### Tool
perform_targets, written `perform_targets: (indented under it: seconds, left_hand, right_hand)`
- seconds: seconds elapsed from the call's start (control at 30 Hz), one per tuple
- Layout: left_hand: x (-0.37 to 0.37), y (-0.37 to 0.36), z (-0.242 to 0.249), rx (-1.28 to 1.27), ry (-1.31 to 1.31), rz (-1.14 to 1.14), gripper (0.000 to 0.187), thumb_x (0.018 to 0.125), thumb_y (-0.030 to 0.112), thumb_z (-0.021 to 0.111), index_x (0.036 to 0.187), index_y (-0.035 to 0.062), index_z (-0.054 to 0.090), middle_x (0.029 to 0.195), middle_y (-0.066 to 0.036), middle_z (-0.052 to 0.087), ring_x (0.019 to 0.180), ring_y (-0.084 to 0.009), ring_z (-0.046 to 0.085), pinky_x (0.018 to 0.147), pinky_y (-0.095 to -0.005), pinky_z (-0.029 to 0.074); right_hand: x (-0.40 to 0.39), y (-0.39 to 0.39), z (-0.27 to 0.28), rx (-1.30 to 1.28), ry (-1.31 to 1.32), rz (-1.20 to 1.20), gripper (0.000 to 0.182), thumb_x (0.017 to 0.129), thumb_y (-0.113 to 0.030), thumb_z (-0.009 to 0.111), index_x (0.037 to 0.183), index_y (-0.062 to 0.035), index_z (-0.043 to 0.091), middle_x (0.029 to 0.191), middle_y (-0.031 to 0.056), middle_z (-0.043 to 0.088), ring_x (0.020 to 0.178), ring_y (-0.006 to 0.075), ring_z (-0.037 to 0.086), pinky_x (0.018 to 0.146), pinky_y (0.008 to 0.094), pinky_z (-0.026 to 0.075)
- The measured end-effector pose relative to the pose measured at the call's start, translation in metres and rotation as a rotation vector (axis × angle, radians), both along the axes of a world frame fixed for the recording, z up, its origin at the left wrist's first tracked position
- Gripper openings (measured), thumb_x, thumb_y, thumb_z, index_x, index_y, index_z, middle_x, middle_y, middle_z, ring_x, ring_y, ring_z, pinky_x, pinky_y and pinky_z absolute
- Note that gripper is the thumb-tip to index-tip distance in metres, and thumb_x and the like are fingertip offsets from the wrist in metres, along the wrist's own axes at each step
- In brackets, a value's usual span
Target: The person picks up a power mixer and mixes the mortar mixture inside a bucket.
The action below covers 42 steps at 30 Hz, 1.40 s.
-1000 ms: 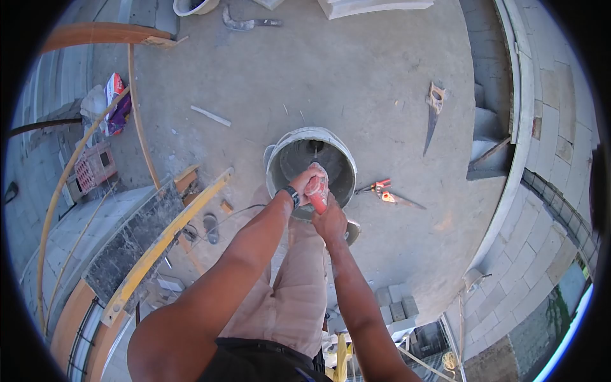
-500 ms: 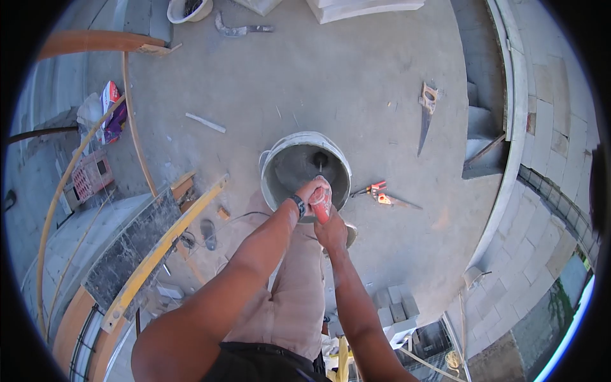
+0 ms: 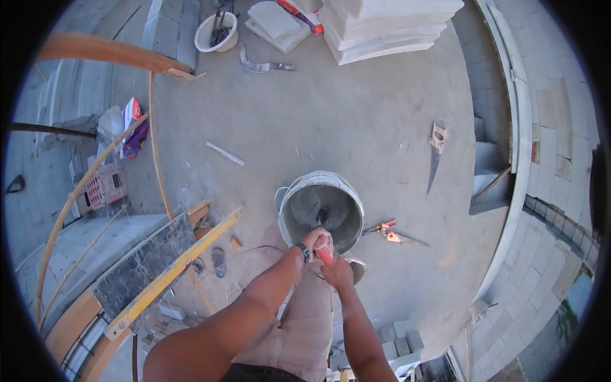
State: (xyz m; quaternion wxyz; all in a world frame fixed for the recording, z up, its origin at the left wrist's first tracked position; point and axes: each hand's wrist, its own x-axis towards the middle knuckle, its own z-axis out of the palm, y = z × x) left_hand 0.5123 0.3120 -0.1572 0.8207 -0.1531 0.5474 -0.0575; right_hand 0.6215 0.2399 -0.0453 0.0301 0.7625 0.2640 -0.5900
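A red power drill is held in front of my body, fitted with a mixing paddle that reaches down into a large grey bucket. Grey wet mix lies inside the bucket, and the paddle's lower end is sunk out of sight in it. My left hand, below a dark wristwatch, wraps the front of the drill. Closer to my body, my right hand grips the rear part; its fingers are partly hidden. A second, smaller bucket sits partly behind my right hand.
Pliers and a hand saw lie to the right on the concrete floor. A yellow spirit level slants at left. White blocks and a white tub stand at the back. A cable runs along the floor.
My view has tilted upward, so the floor items appear lower in the picture. Inside the bucket, the paddle has shifted left and toward me. Both hands keep hold of the drill.
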Motion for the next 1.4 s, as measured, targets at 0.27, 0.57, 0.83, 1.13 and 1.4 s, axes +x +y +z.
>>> perform_targets:
  seconds: [0.27,0.57,0.83,1.13,1.4]
  left_hand:
    - [-0.043,-0.009,-0.011,0.122,0.008,0.085,0.016,0.078,0.023,0.065,0.089,0.0118,0.061,0.082,-0.005,0.064,0.075,-0.0213,0.064,0.075,-0.0366,0.053]
    - [-0.067,0.018,-0.005,0.133,-0.028,0.103,0.020,0.080,0.024,0.066,0.095,0.0109,0.063,0.085,-0.006,0.066,0.079,-0.0212,0.065,0.079,-0.0355,0.052]
    - [-0.066,0.015,-0.011,0.170,-0.045,0.098,0.023,0.080,0.025,0.066,0.097,0.0100,0.063,0.087,-0.006,0.067,0.081,-0.0210,0.065,0.081,-0.0360,0.052]
    - [-0.050,0.046,-0.019,0.182,-0.139,0.063,0.022,0.082,0.023,0.066,0.099,0.0093,0.064,0.087,-0.006,0.067,0.079,-0.0194,0.066,0.077,-0.0343,0.054]
    - [-0.012,0.061,0.007,0.160,-0.187,-0.010,0.023,0.084,0.021,0.071,0.100,0.0090,0.061,0.090,-0.006,0.066,0.081,-0.0184,0.066,0.079,-0.0361,0.054]
  right_hand:
    - [-0.024,0.002,-0.003,0.071,0.031,0.035,0.055,0.077,-0.028,0.063,0.128,-0.0103,0.054,0.110,0.0232,0.066,0.102,0.0414,0.063,0.089,0.0485,0.049]
    - [-0.048,0.015,-0.011,0.130,-0.047,0.137,0.056,0.081,-0.029,0.062,0.132,-0.0092,0.050,0.109,0.0202,0.066,0.097,0.0389,0.066,0.084,0.0483,0.052]
    - [-0.051,0.005,-0.017,0.209,-0.098,0.151,0.066,0.082,-0.031,0.062,0.141,-0.0091,0.042,0.112,0.0207,0.065,0.097,0.0374,0.066,0.085,0.0471,0.053]
    - [-0.049,0.026,-0.022,0.215,-0.171,0.058,0.062,0.079,-0.023,0.063,0.137,-0.0105,0.046,0.110,0.0217,0.065,0.097,0.0402,0.065,0.085,0.0491,0.051]
    - [-0.027,0.034,-0.012,0.196,-0.205,-0.073,0.063,0.075,-0.019,0.065,0.136,-0.0131,0.049,0.111,0.0210,0.065,0.099,0.0406,0.065,0.086,0.0487,0.051]
